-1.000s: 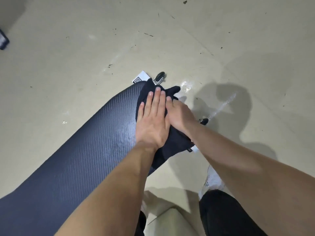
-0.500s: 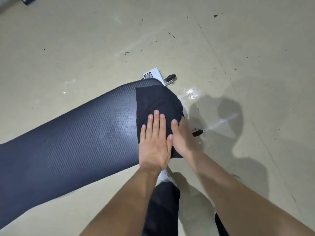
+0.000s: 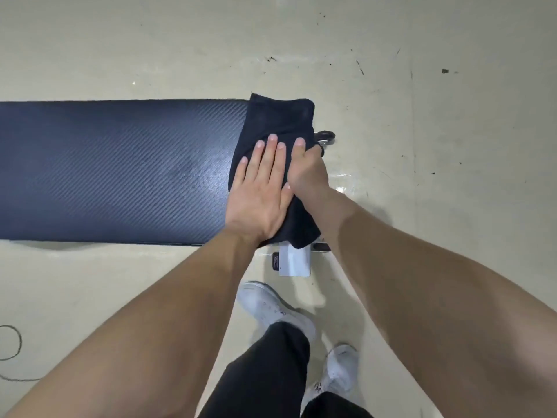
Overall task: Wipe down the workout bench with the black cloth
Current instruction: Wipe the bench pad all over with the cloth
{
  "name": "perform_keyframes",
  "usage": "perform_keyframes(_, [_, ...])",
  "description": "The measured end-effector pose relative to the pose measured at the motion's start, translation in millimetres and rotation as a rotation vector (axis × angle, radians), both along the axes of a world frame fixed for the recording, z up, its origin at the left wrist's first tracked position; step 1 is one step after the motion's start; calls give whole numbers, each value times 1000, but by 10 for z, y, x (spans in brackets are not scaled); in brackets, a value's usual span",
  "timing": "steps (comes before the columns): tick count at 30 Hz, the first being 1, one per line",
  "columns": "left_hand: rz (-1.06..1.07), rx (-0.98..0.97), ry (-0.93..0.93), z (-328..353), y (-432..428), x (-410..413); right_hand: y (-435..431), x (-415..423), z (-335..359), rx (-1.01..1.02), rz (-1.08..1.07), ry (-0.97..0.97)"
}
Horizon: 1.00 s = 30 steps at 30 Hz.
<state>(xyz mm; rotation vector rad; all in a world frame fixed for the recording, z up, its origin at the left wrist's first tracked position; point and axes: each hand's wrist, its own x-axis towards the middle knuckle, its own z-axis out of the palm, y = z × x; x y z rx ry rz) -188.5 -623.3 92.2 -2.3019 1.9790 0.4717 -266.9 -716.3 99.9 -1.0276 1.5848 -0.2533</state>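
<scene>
The long padded counter runs out to the left, most of it uncovered by the black cloth, which drapes over its right end. The left hand lies flat and open on the cloth; the right hand curls over its right edge, its grip hidden. Pressing unevenly could bunch the cloth or drag it off the end onto the floor.
</scene>
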Motion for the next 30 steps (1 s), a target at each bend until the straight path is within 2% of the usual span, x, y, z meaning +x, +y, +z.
perform_keyframes(7, [47,-46,-9,-76,-927,284,-900,323,-29,-54,338,78])
perform_keyframes(12, [103,-55,-31,-53,-1066,325,-1009,350,11,15,395,6])
perform_keyframes(16, [306,-27,-46,-11,-820,8,-730,74,2,-36,292,-93])
perform_keyframes(20, [555,47,9,51,-425,-602,-510,-178,-55,16,313,-153])
perform_keyframes(25, [776,82,-7,53,-450,-971,-767,-282,45,42,604,-106])
perform_keyframes(30, [898,26,13,38,-821,-825,-1129,166,86,-27,906,-63])
